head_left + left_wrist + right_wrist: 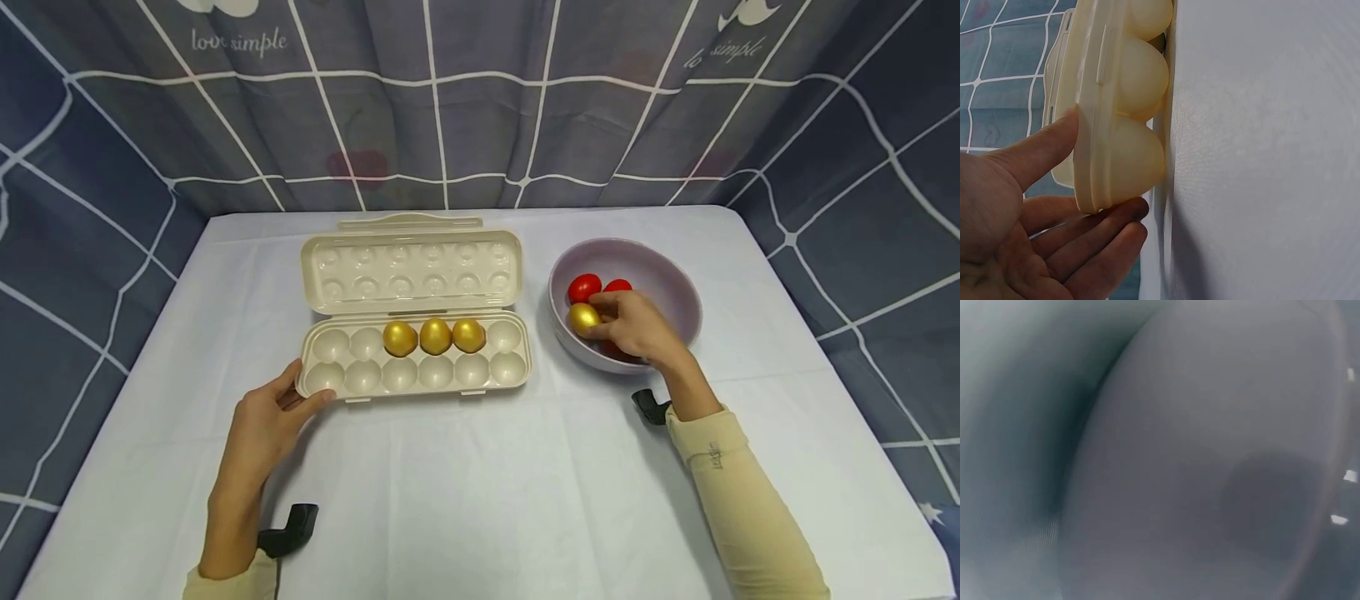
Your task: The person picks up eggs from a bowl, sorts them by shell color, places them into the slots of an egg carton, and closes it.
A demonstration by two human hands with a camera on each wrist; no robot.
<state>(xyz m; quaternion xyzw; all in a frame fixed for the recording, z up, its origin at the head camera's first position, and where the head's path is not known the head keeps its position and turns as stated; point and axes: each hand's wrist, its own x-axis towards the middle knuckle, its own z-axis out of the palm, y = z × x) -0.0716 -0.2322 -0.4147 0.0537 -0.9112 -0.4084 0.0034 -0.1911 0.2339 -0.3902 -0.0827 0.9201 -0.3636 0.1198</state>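
Note:
A cream plastic egg carton (420,375) lies with its lid (412,271) folded back. Three golden eggs (436,337) sit side by side in its back row. At the carton's left end my left hand (266,417) grips the corner; the left wrist view has the thumb on the rim and fingers by the underside. My right hand (633,325) reaches into a mauve bowl (678,283) and pinches a golden egg (582,318) near its left wall. Red eggs (584,287) lie around those fingers, partly covered by the hand. The right wrist view holds only the bowl's blurred outside.
A white cloth (480,500) covers the table under both containers. Grey curtains (487,125) with white grid lines hang behind and at both sides. A black wrist mount (289,531) juts from the left wrist, another (649,407) from the right, close to the bowl.

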